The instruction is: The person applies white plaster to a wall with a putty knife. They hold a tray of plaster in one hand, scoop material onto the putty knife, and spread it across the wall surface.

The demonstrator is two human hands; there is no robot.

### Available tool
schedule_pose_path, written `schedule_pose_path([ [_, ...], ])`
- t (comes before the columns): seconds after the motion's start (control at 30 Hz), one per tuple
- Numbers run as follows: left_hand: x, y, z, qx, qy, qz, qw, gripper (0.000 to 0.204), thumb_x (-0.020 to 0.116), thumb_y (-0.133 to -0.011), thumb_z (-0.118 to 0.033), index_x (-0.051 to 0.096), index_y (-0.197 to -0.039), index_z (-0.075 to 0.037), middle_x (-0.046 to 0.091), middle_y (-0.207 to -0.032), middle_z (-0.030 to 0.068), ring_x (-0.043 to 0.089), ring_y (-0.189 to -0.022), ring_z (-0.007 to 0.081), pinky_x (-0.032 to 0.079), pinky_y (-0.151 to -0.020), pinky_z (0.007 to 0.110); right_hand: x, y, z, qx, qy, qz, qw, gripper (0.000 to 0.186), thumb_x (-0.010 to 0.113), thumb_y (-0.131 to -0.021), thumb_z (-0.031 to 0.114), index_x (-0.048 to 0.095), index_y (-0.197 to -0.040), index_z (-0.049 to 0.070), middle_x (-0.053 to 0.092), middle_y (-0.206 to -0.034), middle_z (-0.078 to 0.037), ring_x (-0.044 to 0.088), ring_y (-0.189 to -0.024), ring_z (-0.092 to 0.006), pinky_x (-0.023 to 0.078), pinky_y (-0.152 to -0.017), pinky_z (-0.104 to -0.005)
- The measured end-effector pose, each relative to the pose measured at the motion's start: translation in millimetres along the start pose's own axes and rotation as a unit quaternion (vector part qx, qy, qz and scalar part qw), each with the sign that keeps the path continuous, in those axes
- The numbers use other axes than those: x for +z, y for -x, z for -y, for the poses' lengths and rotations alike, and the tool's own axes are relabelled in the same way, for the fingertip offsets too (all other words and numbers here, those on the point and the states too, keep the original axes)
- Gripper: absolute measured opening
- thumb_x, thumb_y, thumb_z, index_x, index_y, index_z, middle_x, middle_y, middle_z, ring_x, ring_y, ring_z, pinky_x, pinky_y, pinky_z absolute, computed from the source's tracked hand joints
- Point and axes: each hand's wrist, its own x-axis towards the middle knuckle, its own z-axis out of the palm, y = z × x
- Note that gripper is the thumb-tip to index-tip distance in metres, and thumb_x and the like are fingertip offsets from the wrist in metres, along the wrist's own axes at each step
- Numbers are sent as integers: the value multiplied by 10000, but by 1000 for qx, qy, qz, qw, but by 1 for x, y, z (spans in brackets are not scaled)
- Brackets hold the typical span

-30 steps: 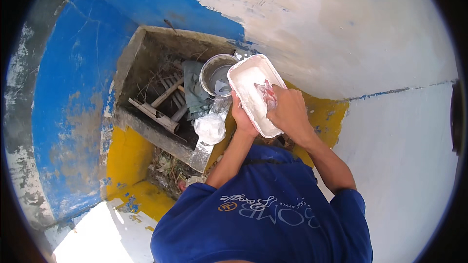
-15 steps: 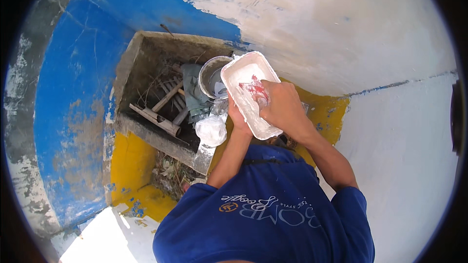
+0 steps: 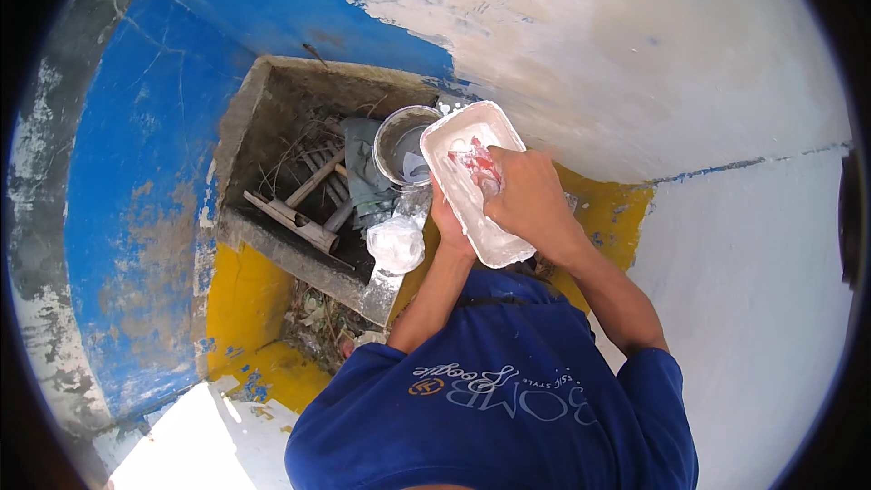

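My left hand (image 3: 450,225) is closed around the side and underside of a white rectangular tray (image 3: 451,183), holding it tilted in front of my body. White paste coats the inside of the tray. My right hand (image 3: 535,204) reaches into it, its fingers closed on a red scraper (image 3: 474,160) smeared with white. Much of the scraper lies behind my fingers, so its full shape is hidden. Just left of the tray stands a round bucket (image 3: 379,147) with greyish liquid and a pale piece in it. A white plastic bundle (image 3: 396,245) sits nearer to me on the ledge.
A concrete box (image 3: 299,259) built into the corner holds bamboo pieces (image 3: 304,229), dry twigs and a grey-green cloth (image 3: 363,172). Around it rise a blue wall (image 3: 145,136), a white-coated wall (image 3: 635,63) and yellow lower surfaces (image 3: 249,299). Dry debris (image 3: 318,327) lies below the box.
The tray, with both hands on it, has shifted slightly right and downward in view. My right hand keeps its grip on the scraper inside the tray.
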Motion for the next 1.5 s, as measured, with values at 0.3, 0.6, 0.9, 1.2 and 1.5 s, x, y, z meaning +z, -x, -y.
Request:
schedule_pose_path([
  [0.3,-5,-4,0,34,-26,-10,999,621,296,-1008,-526,352,-1456,-99,468,-1412,118,476,-1266,299,362,-1088,459,1,-6,2,19,-65,28,997,250,609,-630,42,632,-838,-95,589,-725,-326,581,-692,-493,476,-691,-511],
  [0.6,15,-7,-4,-12,53,59,997,620,311,-1001,-509,355,-1442,-76,473,-1401,130,484,-1259,299,384,-1069,450,-15,-16,-10,-38,40,-23,998,181,613,-662,29,645,-820,-51,606,-682,-268,594,-671,-463,476,-645,-498],
  [0.9,1,-3,5,13,-33,-122,992,619,328,-992,-536,409,-1404,-80,522,-1340,128,532,-1205,286,430,-1028,449,4,0,-15,51,-39,66,996,237,626,-589,26,647,-802,-75,603,-708,-303,600,-699,-474,482,-673,-500],
  [1.2,0,-6,-2,27,-18,-26,999,620,313,-999,-541,391,-1424,-96,499,-1373,132,500,-1239,307,389,-1067,468,1,-6,-8,22,10,59,998,263,610,-584,35,647,-816,-82,598,-721,-315,596,-700,-476,482,-686,-506],
  [1.5,7,-4,-7,34,-1,3,999,622,298,-1004,-534,380,-1435,-93,493,-1382,130,498,-1242,303,385,-1071,457,0,-11,-5,-13,5,-8,1000,268,618,-600,48,646,-826,-93,592,-693,-311,589,-672,-476,480,-669,-508],
])
